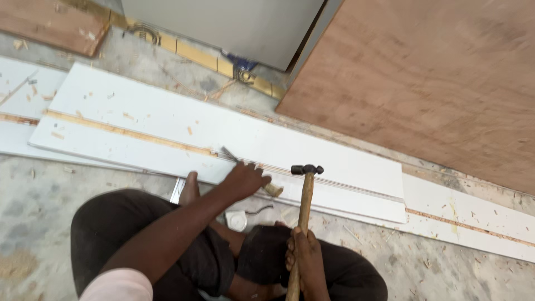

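Note:
My left hand (245,179) grips a chisel (229,155) with a wooden handle end showing by the thumb; its metal blade lies in a groove of the long white board (167,122). My right hand (304,253) holds the wooden handle of a hammer (306,170), whose black head hovers just right of the chisel's handle end, above the board. The groove shows bare wood to the left of the chisel. I squat with my knees and a bare foot at the board's near edge.
A large brown plywood sheet (423,78) leans at the right. A grey panel (223,22) stands at the back. More white boards (473,220) lie underneath. A small white object (237,220) sits by my foot. Wood chips litter the concrete floor (33,189).

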